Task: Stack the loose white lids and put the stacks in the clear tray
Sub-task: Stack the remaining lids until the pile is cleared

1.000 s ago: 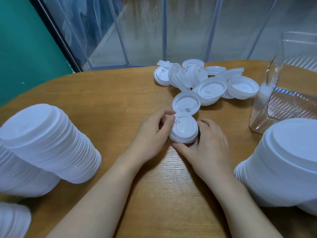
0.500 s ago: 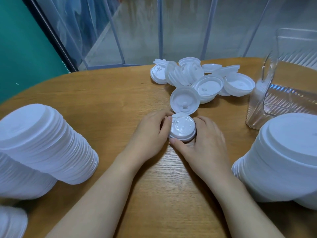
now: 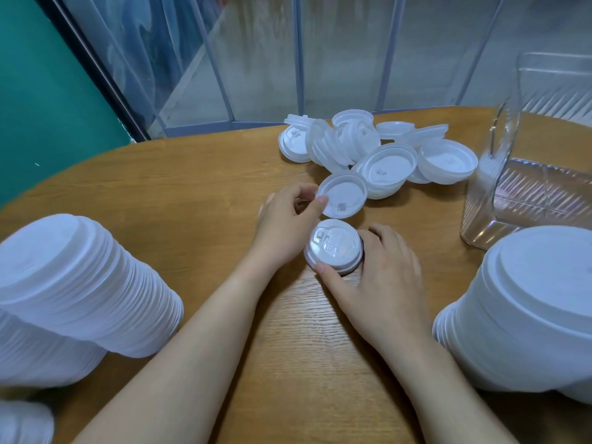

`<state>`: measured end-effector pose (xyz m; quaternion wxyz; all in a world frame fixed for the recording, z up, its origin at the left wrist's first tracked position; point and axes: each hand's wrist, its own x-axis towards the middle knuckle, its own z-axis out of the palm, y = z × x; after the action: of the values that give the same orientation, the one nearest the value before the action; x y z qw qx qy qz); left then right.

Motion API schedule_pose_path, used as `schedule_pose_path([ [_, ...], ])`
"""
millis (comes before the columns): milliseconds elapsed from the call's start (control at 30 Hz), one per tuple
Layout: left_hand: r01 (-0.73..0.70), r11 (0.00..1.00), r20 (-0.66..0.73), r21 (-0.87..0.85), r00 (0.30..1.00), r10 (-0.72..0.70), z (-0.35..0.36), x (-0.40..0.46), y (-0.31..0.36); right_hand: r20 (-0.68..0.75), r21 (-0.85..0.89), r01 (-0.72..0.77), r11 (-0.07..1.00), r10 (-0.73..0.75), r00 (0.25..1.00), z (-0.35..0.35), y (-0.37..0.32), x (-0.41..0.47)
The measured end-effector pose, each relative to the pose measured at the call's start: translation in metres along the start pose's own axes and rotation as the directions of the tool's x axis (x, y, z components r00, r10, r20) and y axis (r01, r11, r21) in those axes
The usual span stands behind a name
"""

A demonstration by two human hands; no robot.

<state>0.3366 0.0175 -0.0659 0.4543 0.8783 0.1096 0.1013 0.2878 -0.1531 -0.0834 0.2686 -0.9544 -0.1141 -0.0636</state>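
Note:
A short stack of white lids (image 3: 333, 245) stands on the wooden table (image 3: 198, 187) in front of me. My right hand (image 3: 381, 277) curls round its right and near side, thumb at the front rim. My left hand (image 3: 285, 219) pinches the left rim of an upside-down loose lid (image 3: 344, 193) just behind the stack. A pile of several loose white lids (image 3: 378, 152) lies farther back. The clear tray (image 3: 525, 174) stands at the right, its inside showing no lids.
A long stack of white lids (image 3: 73, 293) lies on its side at the left. Another tall lid stack (image 3: 528, 309) fills the near right, just in front of the tray. Beyond the table's far edge are glass panels and a green wall.
My left hand left the short stack and reached back to pinch the upside-down lid behind it. My right hand stayed on the stack.

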Motion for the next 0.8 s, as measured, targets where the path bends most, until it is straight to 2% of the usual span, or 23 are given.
schedule_pose_path([
  [167,0.006,0.989,0.102,0.146,0.995,-0.021,0.001,0.023,0.012,-0.037,0.019,0.005,1.000,-0.005,0.999,0.001,-0.004,0.001],
  [267,0.024,0.978,0.094,0.205,0.995,-0.045,0.002,0.027,0.013,-0.018,0.011,-0.005,1.000,0.005,1.000,0.001,-0.003,0.002],
  [333,0.037,0.991,0.090,0.131,0.995,-0.049,0.001,0.024,0.012,-0.019,0.009,-0.013,1.000,0.013,1.000,0.003,-0.002,0.001],
  [400,0.046,0.998,0.073,-0.039,0.996,-0.044,-0.005,0.014,0.012,-0.032,0.018,-0.012,1.000,0.013,0.999,0.003,-0.002,0.001],
  [467,0.036,0.988,-0.019,-0.151,0.999,-0.039,-0.016,-0.001,0.012,-0.031,0.016,-0.010,1.000,0.010,0.999,0.003,-0.002,0.001],
  [567,-0.016,0.973,-0.118,-0.229,0.993,-0.011,-0.030,-0.024,0.009,0.009,-0.002,-0.019,1.000,0.019,1.000,0.003,-0.002,0.002],
  [800,-0.105,0.940,-0.093,-0.325,0.993,0.079,-0.030,-0.054,-0.001,0.000,-0.016,-0.009,1.000,0.009,1.000,0.003,-0.002,0.002],
])
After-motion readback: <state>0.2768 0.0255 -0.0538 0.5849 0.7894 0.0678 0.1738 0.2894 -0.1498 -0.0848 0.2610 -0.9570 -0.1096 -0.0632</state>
